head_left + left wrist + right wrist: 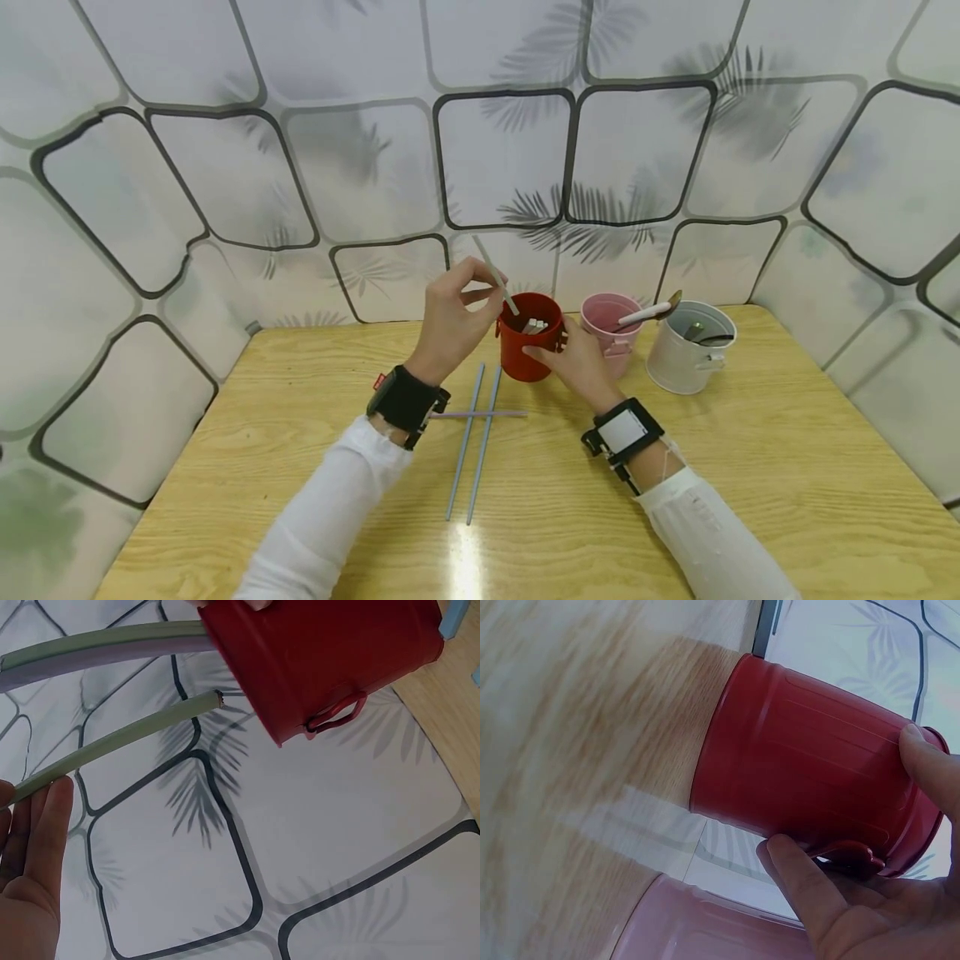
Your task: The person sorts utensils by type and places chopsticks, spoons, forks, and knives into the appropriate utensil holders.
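Observation:
My left hand point(454, 318) pinches a pale green chopstick point(131, 741) between thumb and fingers. Its lower end hangs at the mouth of a small red bucket point(525, 357). The right hand point(583, 363) grips that bucket, thumb on the near side by the rim and fingers around the side with the handle point(851, 853). Inside, several chopstick ends point(536, 326) show; in the left wrist view a green and a purple one point(105, 651) stick out of it. On the table before the bucket lie two light blue chopsticks point(465, 450) with a purple chopstick point(506, 413) across them.
Right of the red bucket stands a pink bucket point(617, 357) holding a white-handled utensil point(642, 315). A white bucket point(678, 362) with dark utensils stands farther right. Behind the wooden table point(300, 467) hangs a patterned curtain point(502, 158).

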Action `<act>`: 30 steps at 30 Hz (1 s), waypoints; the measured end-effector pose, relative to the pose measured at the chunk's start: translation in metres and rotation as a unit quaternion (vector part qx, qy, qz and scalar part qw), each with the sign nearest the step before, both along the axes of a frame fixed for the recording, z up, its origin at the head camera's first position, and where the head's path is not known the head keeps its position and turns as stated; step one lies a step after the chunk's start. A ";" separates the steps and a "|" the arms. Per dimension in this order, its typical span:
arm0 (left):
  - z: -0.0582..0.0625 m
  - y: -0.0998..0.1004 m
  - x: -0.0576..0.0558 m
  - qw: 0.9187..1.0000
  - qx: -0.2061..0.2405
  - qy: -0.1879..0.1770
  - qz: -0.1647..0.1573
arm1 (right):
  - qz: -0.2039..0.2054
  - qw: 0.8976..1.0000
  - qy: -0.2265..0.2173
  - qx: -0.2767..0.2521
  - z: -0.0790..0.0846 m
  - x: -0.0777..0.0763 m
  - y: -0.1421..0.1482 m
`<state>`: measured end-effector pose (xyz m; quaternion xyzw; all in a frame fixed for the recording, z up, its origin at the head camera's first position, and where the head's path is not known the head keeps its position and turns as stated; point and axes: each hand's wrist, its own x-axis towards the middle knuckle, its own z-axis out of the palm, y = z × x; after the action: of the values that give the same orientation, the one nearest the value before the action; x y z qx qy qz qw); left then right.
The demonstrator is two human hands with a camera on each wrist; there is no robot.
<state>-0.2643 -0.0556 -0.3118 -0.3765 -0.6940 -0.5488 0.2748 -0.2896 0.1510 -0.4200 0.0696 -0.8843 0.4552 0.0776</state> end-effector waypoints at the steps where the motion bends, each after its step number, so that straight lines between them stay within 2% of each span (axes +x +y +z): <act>1: -0.004 0.001 -0.003 1.000 -0.005 -0.004 -0.004 | 0.000 1.000 0.002 0.000 0.000 0.000 0.000; 7: -0.034 0.004 -0.024 0.999 -0.035 -0.016 0.000 | 0.001 1.000 0.011 0.000 0.000 0.000 0.000; 10: -0.043 0.005 -0.031 0.999 -0.042 -0.017 -0.009 | 0.004 1.000 0.014 -0.003 0.000 0.000 0.000; 16: -0.051 0.006 -0.035 0.996 -0.072 -0.017 -0.041 | 0.008 1.000 0.014 -0.009 0.000 0.000 0.001; 19: -0.053 0.007 -0.036 0.994 -0.093 -0.017 -0.046 | 0.007 1.000 0.011 -0.006 0.000 0.000 0.001; 30: -0.063 0.006 -0.041 0.988 -0.152 -0.008 -0.009 | 0.008 1.000 0.014 -0.006 -0.002 -0.001 0.001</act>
<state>-0.3049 -0.0497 -0.3750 -0.4158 -0.7679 -0.4427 0.2037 -0.2903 0.1518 -0.4221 0.0821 -0.8798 0.4601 0.0865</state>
